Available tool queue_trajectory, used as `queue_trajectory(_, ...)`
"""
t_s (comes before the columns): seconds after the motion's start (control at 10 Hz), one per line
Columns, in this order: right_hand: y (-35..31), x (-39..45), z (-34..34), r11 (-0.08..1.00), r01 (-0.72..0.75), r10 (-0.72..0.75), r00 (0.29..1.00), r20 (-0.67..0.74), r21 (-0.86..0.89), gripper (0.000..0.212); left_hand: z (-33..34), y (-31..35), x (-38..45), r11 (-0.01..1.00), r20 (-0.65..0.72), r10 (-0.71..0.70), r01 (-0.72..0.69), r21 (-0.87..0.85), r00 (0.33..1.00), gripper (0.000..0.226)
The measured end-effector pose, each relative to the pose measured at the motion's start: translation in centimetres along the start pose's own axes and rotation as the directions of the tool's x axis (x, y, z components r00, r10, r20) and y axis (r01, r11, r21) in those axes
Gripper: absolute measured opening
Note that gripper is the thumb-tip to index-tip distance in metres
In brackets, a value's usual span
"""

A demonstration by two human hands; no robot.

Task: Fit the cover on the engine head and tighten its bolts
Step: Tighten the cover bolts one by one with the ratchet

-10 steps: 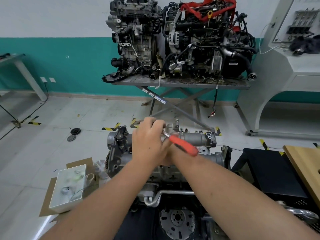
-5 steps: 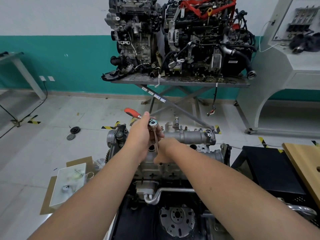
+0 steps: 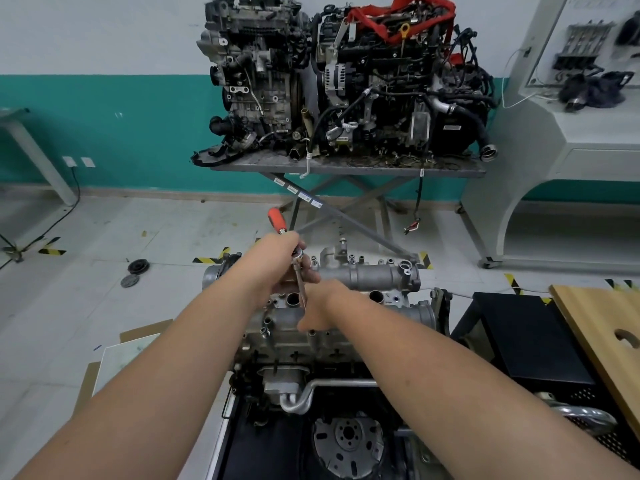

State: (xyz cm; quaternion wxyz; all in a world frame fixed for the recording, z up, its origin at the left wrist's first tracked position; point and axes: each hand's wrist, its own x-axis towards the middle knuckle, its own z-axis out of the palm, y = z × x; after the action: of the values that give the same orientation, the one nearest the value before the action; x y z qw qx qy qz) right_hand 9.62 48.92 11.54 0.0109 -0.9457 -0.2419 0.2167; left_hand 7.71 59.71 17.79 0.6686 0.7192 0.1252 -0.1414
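Head view: our left hand (image 3: 277, 265) grips the ratchet (image 3: 298, 268) by its head, orange handle pointing away, extension down onto the cover (image 3: 374, 277) on the engine head (image 3: 346, 337). Our right hand (image 3: 317, 308) curls round the extension's lower end.

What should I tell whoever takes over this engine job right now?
Left hand grips the ratchet at its head; the orange handle sticks up and away. Right hand steadies the extension bar down at a bolt on the cover.
Done: cover sits on the engine head.
Left: finish this bolt, then check the others; how tight they are cannot be told.
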Motion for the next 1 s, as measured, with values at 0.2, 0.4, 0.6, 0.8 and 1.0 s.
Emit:
queue_trajectory(0.2, -0.1, -0.6, -0.2, 0.999, -0.011, 0.010, 1.000, 0.016, 0.031, 0.022, -0.6, 2.4, -0.3, 0.606, 0.088, 0.168, -0.174, 0.776, 0.982, 0.020)
queue_trajectory(0.4, -0.3, -1.3, -0.5, 0.995, -0.010, 0.009, 1.000, 0.009, 0.096, 0.028, 1.0, -0.9, -0.7, -0.166, 0.362, 0.708, -0.356, 0.920, 0.607, 0.026)
queue_trajectory(0.6, -0.1, -1.2, 0.4, 0.861, -0.373, 0.393, 0.919, -0.012, -0.346, 0.022, 2.0, -4.9, 0.3, 0.438, -0.107, 0.818, -0.492, 0.752, 0.566, 0.046)
queue_trajectory(0.8, 0.3, 0.5, -0.1, 0.952, 0.164, -0.132, 0.981, 0.139, -0.258, 0.051, 4.8, -5.2, -0.1, 0.821, -0.372, 0.367, -0.485, -0.301, 0.853, 0.042)
queue_trajectory(1.0, -0.2, 1.0, -0.2, 0.987, 0.050, -0.035, 0.995, 0.096, -0.155, 0.022, 2.7, -3.9, 0.3, 0.767, -0.196, 0.181, -0.263, -0.585, 0.964, 0.045)
